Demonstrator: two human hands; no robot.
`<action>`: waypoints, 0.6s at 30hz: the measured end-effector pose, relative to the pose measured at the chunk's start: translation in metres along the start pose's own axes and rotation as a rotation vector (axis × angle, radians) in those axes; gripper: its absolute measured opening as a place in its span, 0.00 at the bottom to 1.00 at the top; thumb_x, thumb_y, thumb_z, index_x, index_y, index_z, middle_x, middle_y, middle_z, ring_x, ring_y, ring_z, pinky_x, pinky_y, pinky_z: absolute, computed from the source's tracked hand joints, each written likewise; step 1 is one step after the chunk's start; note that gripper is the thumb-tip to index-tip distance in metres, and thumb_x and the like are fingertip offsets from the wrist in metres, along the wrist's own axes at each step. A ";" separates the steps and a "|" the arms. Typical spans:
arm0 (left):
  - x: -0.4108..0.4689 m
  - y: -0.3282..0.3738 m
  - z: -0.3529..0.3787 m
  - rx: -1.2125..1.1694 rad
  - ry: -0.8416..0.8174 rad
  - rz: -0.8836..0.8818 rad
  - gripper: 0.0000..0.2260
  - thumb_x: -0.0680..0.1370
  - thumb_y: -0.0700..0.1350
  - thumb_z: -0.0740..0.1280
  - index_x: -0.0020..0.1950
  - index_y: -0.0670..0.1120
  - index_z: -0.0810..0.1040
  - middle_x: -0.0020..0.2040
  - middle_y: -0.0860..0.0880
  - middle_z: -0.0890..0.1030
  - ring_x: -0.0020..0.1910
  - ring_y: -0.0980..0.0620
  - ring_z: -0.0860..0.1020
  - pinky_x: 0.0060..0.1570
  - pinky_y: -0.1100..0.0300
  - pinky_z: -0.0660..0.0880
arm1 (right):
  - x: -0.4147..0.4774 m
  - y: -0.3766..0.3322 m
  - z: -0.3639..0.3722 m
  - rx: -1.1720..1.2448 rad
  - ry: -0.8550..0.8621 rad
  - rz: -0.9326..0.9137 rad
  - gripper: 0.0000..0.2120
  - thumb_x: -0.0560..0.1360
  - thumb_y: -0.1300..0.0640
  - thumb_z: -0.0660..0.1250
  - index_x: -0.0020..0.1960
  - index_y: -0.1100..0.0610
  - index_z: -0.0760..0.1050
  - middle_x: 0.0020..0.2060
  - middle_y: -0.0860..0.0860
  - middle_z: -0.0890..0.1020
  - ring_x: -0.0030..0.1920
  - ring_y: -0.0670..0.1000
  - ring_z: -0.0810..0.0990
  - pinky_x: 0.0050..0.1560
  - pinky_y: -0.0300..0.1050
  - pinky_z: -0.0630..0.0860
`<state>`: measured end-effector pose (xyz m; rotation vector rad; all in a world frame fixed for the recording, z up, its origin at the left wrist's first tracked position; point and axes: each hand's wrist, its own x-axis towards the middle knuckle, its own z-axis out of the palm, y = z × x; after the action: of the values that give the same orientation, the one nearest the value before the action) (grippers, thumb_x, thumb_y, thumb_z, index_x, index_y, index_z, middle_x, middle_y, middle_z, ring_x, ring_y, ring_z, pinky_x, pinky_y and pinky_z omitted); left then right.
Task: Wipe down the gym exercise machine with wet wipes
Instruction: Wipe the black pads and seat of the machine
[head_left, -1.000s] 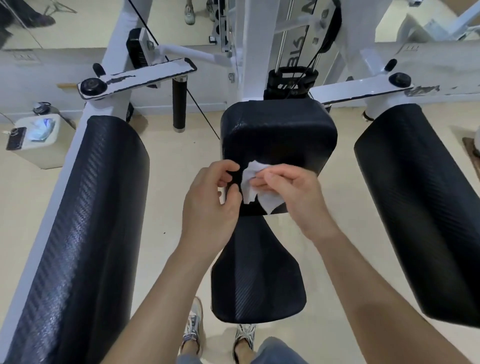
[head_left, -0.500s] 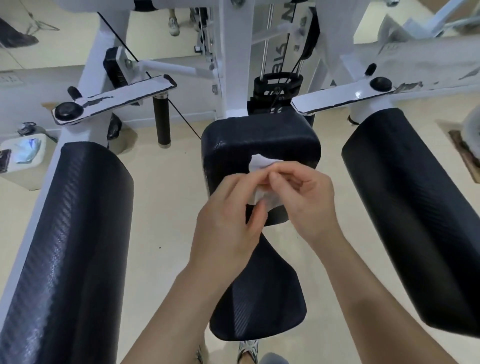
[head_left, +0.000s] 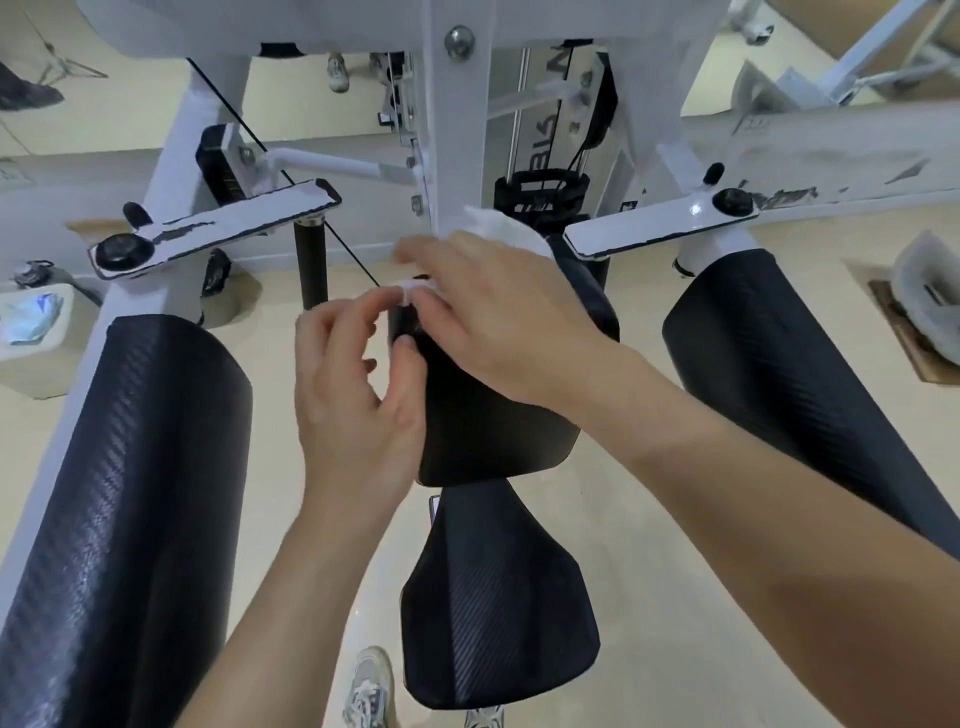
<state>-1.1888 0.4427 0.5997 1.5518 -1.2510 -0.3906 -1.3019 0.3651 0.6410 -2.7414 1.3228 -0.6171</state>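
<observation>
Both hands have raised the unfolded wipe to the back pad top; left hand and right hand fingers pinch it, so wiping looks ready.

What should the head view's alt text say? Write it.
A left hand and right hand hold a white wet wipe over the black back pad of a white gym machine. Black side pads flank it; the seat sits below.
</observation>
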 end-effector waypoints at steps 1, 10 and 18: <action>0.003 0.002 0.003 0.020 -0.036 0.027 0.13 0.78 0.43 0.63 0.61 0.51 0.77 0.58 0.53 0.71 0.57 0.58 0.72 0.60 0.57 0.73 | -0.006 0.009 -0.007 0.061 0.011 0.084 0.15 0.80 0.48 0.60 0.65 0.51 0.70 0.50 0.49 0.79 0.51 0.56 0.77 0.44 0.48 0.68; 0.027 0.009 0.003 -0.347 -0.180 -0.136 0.15 0.78 0.45 0.59 0.57 0.63 0.77 0.59 0.59 0.80 0.61 0.60 0.76 0.63 0.59 0.72 | -0.004 -0.017 0.001 -0.044 0.008 -0.065 0.10 0.71 0.54 0.58 0.50 0.55 0.73 0.39 0.49 0.76 0.39 0.57 0.76 0.38 0.49 0.65; 0.019 -0.008 0.011 -0.054 -0.236 0.089 0.18 0.78 0.47 0.67 0.68 0.49 0.75 0.69 0.58 0.72 0.69 0.59 0.68 0.68 0.67 0.62 | -0.007 0.007 -0.023 0.204 0.235 0.202 0.16 0.75 0.54 0.57 0.56 0.53 0.81 0.46 0.48 0.83 0.47 0.51 0.79 0.50 0.52 0.75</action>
<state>-1.1856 0.4200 0.5956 1.4292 -1.4729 -0.5574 -1.3200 0.3691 0.6583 -2.3951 1.4658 -1.0175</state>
